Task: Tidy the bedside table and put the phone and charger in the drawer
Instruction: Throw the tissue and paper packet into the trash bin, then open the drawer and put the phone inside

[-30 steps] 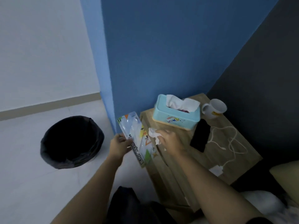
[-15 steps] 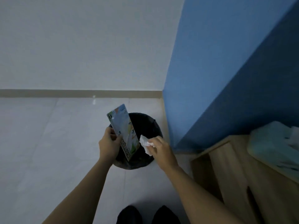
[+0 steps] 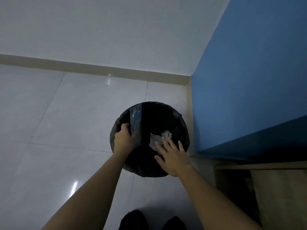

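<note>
Both hands are held over the black-lined bin (image 3: 180,130). A plastic package (image 3: 135,121) is gripped upright by the left hand (image 3: 123,138). The right hand (image 3: 172,155) is spread flat, empty; crumpled tissue (image 3: 157,139) is seen just beyond its fingertips, inside the bin. Bedside table (image 3: 279,188) at right edge.

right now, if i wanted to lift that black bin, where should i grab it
Grip the bin by its open top rim, coming straight down from above. The round mouth faces up and the far rim is free. The left hand and its plastic packet crowd the near-left edge.
</note>
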